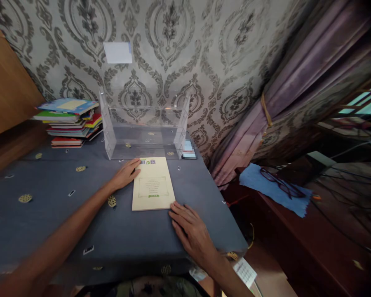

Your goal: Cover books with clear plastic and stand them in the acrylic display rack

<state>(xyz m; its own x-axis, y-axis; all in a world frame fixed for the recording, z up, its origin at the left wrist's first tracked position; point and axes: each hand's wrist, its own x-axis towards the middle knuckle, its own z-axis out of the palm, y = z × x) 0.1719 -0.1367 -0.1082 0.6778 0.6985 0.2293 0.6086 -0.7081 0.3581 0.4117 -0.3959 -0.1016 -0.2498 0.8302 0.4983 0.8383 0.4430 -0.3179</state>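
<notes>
A cream-coloured book [153, 175] with a green-framed block of print lies flat on the dark blue patterned tablecloth [105, 231]. Its print appears upside down from where I look. My left hand [126, 174] rests by the book's upper left edge, fingertips touching it, fingers stretched out. At the lower right corner, my right hand [190, 229] lies with extended fingers, the tips touching the book's edge. Just behind the book stands a clear acrylic rack [142, 136] with transparent side panels.
A stack of books [71, 119] stands at the back left, near a wooden panel [10, 82]. Behind the rack's right side lies a partly blurred phone-like item [189, 149]. To the right, glasses [281, 183] lie on a blue cloth [253, 179], near cables and a purple curtain [284, 82].
</notes>
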